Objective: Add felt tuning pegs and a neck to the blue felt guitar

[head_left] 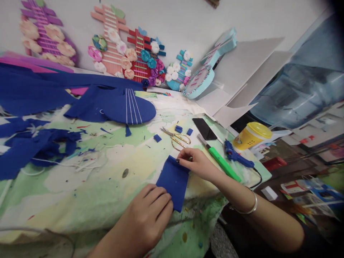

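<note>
A small rectangular blue sheet, cloth or crepe paper, lies at the table's near edge. Along its far edge runs a narrow fold. My right hand pinches that folded edge between thumb and fingers. Curled fingers of my left hand press on the sheet's near left side; its thumb is hidden. Just beyond my right hand lie gold-handled scissors, blades partly apart. Small cut blue pieces are scattered around them. A green utility knife rests to the right of my right hand.
A black phone, a blue glue gun and a yellow tub stand on the right. A blue lute-shaped board with white strings lies far left, near blue scraps. Flower-decorated instruments lean against the wall.
</note>
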A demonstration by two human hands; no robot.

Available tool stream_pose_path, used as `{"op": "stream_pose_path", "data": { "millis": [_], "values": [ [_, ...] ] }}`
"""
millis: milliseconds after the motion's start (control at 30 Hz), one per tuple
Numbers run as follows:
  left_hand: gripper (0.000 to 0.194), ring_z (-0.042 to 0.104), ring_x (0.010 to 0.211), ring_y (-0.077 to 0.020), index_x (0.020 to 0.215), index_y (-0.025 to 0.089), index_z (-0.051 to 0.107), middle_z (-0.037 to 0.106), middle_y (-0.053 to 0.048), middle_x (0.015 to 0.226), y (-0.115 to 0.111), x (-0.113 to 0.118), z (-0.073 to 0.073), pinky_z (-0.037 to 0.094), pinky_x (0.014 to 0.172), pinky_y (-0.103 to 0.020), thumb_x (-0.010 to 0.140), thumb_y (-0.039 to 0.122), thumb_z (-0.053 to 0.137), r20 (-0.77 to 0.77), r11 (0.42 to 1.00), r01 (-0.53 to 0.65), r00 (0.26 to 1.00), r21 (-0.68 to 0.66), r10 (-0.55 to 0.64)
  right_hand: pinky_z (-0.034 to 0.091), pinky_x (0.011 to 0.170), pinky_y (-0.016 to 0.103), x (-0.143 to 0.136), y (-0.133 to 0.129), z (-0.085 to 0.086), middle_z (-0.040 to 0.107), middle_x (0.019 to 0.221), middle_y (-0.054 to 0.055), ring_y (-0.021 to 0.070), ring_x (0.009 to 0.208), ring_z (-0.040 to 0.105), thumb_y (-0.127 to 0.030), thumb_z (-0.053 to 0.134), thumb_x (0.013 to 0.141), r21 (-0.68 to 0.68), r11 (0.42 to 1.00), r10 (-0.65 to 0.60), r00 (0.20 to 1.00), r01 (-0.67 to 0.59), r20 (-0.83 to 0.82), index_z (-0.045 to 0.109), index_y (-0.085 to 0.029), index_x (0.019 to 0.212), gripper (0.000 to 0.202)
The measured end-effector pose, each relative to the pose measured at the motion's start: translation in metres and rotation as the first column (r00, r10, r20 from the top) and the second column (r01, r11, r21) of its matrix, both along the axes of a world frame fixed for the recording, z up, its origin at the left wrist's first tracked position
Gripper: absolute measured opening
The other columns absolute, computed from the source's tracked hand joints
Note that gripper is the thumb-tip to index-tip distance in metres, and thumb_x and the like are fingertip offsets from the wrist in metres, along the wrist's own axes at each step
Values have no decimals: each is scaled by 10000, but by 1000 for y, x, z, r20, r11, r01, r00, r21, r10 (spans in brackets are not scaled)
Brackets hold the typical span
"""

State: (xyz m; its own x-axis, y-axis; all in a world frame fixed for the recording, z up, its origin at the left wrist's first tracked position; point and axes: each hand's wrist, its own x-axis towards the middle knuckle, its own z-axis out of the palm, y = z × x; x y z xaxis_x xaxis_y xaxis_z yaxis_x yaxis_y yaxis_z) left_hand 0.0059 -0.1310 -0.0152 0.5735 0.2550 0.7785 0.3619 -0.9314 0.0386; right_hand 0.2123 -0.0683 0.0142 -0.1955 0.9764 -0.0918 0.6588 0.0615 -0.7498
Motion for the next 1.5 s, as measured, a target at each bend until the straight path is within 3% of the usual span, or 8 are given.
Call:
{"op": "stream_pose_path", "data": {
  "millis": [400,533,700,933,1300,1500],
  "values": [
    [285,600,756,-187,818,85,654,668,-87,745,-1,-7,3,508,681,-351,906,62,384,-1,1000,11,1000,-13,-11,383,572,239,-1,-4,-2,612,669,-1,122,628,535,-188,555,756,72,997,11,999,-14,37,629,-162,738,80],
    [281,594,768,-188,824,82,645,669,-91,757,-1,-7,-3,511,676,-350,916,77,380,36,999,14,999,-45,-12,379,566,235,-2,-6,-5,607,652,-6,118,609,531,-191,551,763,98,995,0,999,-4,42,617,-166,727,80],
    [254,589,811,-200,847,74,638,669,-105,796,-2,-7,-11,512,693,-369,912,80,393,73,997,10,997,-75,-4,374,581,233,-6,-12,-7,598,650,-9,115,609,520,-164,524,783,197,980,-26,997,11,75,575,-172,690,107],
    [246,594,786,-186,834,91,642,668,-94,770,-1,-8,-7,517,675,-339,902,75,407,69,997,33,997,-66,-29,364,591,242,-11,-19,-10,573,649,-6,123,614,507,-156,518,808,308,951,-43,990,-1,135,520,-181,648,162],
    [252,582,810,-188,846,92,641,662,-97,782,-2,-10,-10,524,692,-355,910,93,398,59,995,42,998,-87,-37,410,693,289,-16,-31,-23,537,795,50,170,763,502,-171,503,867,449,888,-22,966,-100,259,508,-175,723,144],
    [248,577,796,-192,833,68,641,663,-105,775,-2,-11,-7,526,669,-355,904,84,404,55,995,55,997,-86,-50,420,714,343,-21,-37,-25,564,845,104,198,784,482,-169,435,904,521,818,-21,890,-246,455,570,-152,783,182]
  ]
}}
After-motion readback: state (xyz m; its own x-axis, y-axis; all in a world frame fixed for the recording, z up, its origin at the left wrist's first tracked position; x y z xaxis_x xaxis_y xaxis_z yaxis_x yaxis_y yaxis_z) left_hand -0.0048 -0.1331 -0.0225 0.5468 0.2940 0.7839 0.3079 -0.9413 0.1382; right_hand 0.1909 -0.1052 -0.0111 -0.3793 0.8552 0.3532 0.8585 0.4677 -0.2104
